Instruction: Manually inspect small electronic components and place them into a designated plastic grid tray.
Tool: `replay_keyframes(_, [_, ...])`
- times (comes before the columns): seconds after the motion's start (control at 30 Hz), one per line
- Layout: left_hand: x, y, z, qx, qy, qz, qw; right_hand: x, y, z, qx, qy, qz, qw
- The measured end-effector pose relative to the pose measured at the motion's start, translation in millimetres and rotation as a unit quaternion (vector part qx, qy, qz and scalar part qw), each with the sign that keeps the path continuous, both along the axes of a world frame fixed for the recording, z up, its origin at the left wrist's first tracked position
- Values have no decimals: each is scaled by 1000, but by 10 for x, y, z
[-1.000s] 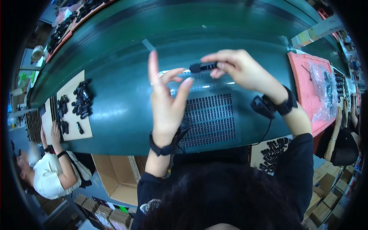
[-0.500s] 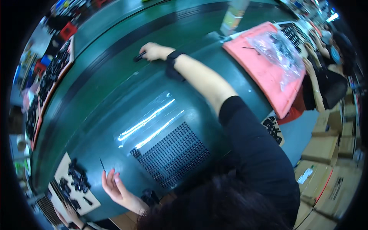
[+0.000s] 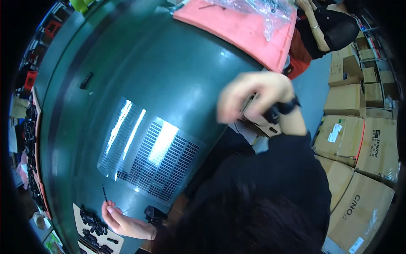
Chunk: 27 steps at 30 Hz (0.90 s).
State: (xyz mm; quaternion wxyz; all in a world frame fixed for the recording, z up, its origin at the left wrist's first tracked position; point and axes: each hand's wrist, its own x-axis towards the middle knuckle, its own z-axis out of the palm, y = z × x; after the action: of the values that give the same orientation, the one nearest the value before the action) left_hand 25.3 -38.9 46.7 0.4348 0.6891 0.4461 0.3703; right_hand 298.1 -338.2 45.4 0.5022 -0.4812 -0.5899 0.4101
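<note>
Left hand pinches a thin dark strip while a black piece lies apart on the green table

At 7 o'clock, the person's left hand has its thumb and fingertips pressed together on a thin, straight dark strip, whose free end points toward 12 o'clock. A black wrist device sits just beside that hand's wrist. The right hand, at 2 o'clock from the middle of the view, is raised with its fingers curled; it is blurred, and whether they grasp anything I cannot tell. Partly hidden behind it is a beige cardboard surface with small black pieces.

A short, elongated black piece lies at 10 o'clock on the smooth dark-green table, well apart from both hands. Toward 8 o'clock, near the middle, a clear plastic sheet lies flat on the table, bearing rows of small dark labels, with bright streaks of glare across it. The strip is near the sheet's lower-left corner.

Between 7 and 8 o'clock, a flat beige board carries a loose heap of black parts, just beside the left hand. Near 1 o'clock, a pink slab-like tray holds a crumpled transparent plastic bag. Farther out at 2 o'clock is a co-worker's bare forearm; brown cardboard boxes stand stacked between 3 and 4 o'clock.
</note>
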Motion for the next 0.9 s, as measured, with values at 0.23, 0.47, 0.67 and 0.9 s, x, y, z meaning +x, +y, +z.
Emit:
replay_keyframes(0.23, [220,-88,-66,-2,8,10,1000,-856,-2115,-1710,-429,191,-613,636])
replay_keyframes(0.47, [137,-141,-50,35,35,-16,999,-826,-2762,-3379,-561,-173,-618,524])
replay_keyframes(0.67, [0,-202,-13,46,72,24,996,-552,-2563,-3632,-603,-268,-555,507])
replay_keyframes(0.9, [16,-211,-11,51,65,12,996,-491,-2450,-3737,-629,-345,-493,492])
